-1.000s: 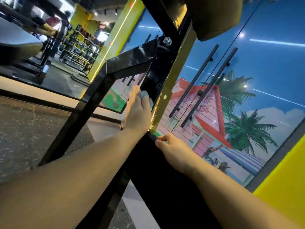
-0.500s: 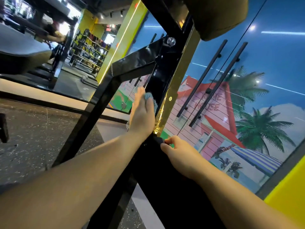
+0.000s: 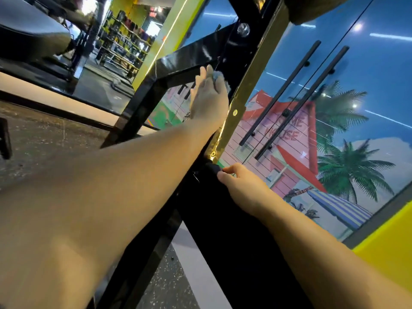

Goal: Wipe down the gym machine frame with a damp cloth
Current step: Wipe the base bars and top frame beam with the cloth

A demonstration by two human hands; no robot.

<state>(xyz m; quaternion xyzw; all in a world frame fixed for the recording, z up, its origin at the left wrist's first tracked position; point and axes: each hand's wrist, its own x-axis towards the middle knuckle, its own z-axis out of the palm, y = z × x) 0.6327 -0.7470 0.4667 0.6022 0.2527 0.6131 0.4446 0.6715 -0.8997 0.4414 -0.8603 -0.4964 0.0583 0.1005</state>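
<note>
The painted wall fills the view from 12 o'clock to 4 o'clock: blue sky, palm trees and a pink house with a red roof. Two black bar handles run diagonally across it.

The speckled floor occupies the 9 o'clock area. Racks of equipment stand well back at 11 o'clock.

The gym machine frame is gloss black. Its main member runs diagonally from 6 o'clock to 12 o'clock. A branch member leaves it towards 10 o'clock, then bends down to the floor. A gold strip lies along the 3 o'clock edge of the main member. A padded part sits at the top, at 1 o'clock.

The left forearm enters from 8 o'clock and crosses in front of the frame. The left hand lies at 12 o'clock from centre, at the junction of the two members. Its fingers are straight and press the cloth against the main member.

The right hand lies just past centre at 4 o'clock. Its fingers curl over the far edge of the main member, the thumb rests on the near face, and the hand grips the frame.

The cloth is blue-grey. It shows only at the 3 o'clock side of the left hand, touching the black surface.

A bolt head sits above the cloth at 12 o'clock.
</note>
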